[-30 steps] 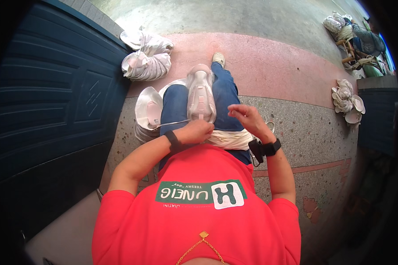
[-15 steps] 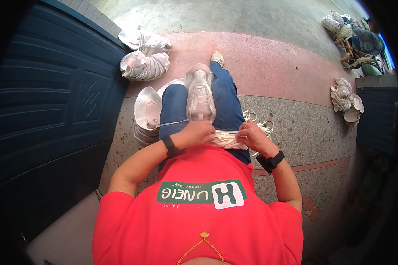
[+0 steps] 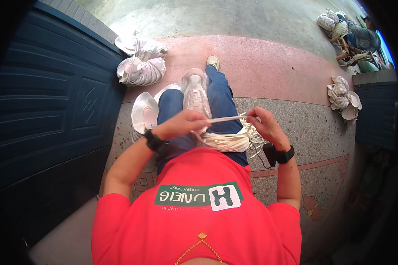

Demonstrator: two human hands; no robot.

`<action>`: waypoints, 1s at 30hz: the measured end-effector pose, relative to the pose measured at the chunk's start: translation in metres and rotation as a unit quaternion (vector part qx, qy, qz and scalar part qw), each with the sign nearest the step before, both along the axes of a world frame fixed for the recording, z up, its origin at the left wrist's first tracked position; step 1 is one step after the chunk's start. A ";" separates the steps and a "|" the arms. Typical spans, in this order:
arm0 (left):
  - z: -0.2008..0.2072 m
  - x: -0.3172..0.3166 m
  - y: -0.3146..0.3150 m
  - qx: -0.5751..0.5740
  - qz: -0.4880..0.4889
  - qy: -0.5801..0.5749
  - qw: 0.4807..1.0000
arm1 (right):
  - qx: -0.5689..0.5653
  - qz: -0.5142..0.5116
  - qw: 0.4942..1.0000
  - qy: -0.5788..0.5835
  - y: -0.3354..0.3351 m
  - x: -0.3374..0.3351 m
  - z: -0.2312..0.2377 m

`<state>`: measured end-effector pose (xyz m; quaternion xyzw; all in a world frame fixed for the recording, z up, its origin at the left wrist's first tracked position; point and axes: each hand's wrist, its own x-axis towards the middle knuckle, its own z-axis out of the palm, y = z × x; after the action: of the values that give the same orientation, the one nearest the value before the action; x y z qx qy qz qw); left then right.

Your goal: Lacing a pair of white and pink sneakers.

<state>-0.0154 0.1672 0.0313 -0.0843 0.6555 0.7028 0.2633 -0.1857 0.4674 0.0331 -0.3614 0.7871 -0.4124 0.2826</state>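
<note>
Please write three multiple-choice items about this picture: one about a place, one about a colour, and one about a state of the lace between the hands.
1. Where does the white shoe lie?
A. on the person's lap, between the thighs
B. on the blue door
C. on the floor at the far right

2. What colour is the lace?
A. black
B. white
C. red

3. How is the lace held?
A. it hangs loose from one hand
B. it lies on the floor, untouched
C. it is stretched between the left hand and the right hand

Answers: 1 A, the shoe rests sole up on the blue jeans; 2 B, it looks as pale as the shoe; 3 C, each hand pinches one end and the lace runs straight.
</note>
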 end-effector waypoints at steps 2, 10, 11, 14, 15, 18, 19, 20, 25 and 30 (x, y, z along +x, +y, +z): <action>0.010 0.012 -0.031 0.020 0.064 -0.012 0.998 | 0.012 0.000 1.000 0.014 -0.010 -0.003 -0.004; 0.022 0.009 -0.075 -0.033 0.105 -0.030 0.993 | 0.266 -0.053 0.906 0.324 -0.016 -0.041 -0.065; 0.017 0.011 -0.076 -0.036 0.109 -0.038 0.993 | 0.302 -0.075 0.899 0.310 -0.010 -0.047 -0.070; -0.002 0.012 -0.075 -0.069 0.113 -0.037 0.990 | 0.294 -0.077 0.910 0.281 0.003 -0.041 -0.077; -0.008 0.013 -0.072 -0.099 0.110 -0.023 0.989 | 0.207 -0.074 0.937 0.272 -0.004 -0.038 -0.083; -0.027 -0.004 -0.047 -0.178 0.055 0.048 0.981 | -0.078 -0.053 0.991 0.098 -0.065 0.002 -0.077; -0.021 -0.014 -0.033 -0.175 0.029 0.060 0.982 | -0.128 -0.036 0.991 -0.027 -0.089 0.017 -0.070; -0.016 -0.024 -0.025 -0.172 0.002 0.074 0.982 | -0.146 -0.032 0.973 -0.175 -0.110 0.032 -0.069; -0.021 -0.026 -0.045 -0.142 0.083 0.038 0.986 | -0.043 -0.005 0.956 -0.289 -0.151 0.050 -0.084; -0.060 -0.024 -0.067 -0.301 0.202 0.084 0.928 | 0.001 -0.062 0.968 -0.242 -0.163 0.014 -0.110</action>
<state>-0.0393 0.0997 -0.0283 -0.2303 0.8249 0.5157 0.0223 -0.1719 0.3047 -0.0772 -0.2011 0.7164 -0.5037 0.4390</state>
